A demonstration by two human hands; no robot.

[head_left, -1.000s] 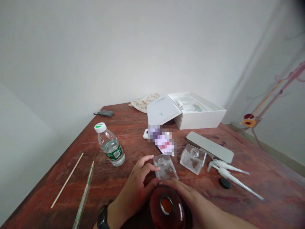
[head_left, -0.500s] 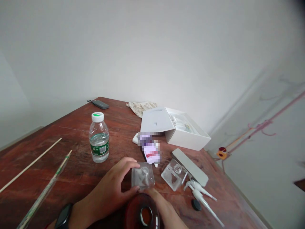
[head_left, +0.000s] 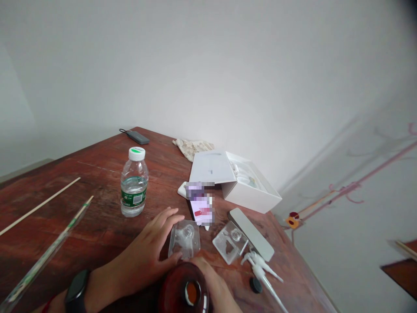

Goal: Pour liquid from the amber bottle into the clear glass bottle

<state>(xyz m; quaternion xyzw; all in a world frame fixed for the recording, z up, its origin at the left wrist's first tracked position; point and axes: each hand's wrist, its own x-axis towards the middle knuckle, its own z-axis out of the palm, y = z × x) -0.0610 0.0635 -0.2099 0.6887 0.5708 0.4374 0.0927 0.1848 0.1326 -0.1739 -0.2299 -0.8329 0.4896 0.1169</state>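
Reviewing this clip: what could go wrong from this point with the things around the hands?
The left hand rests against the clear square glass bottle, which sits close to the dark red glass bottle; if it slipped, the two might knock and chip. The small black cap lies loose beside the white pumps, not far from the table's edge, so it could get nudged off.
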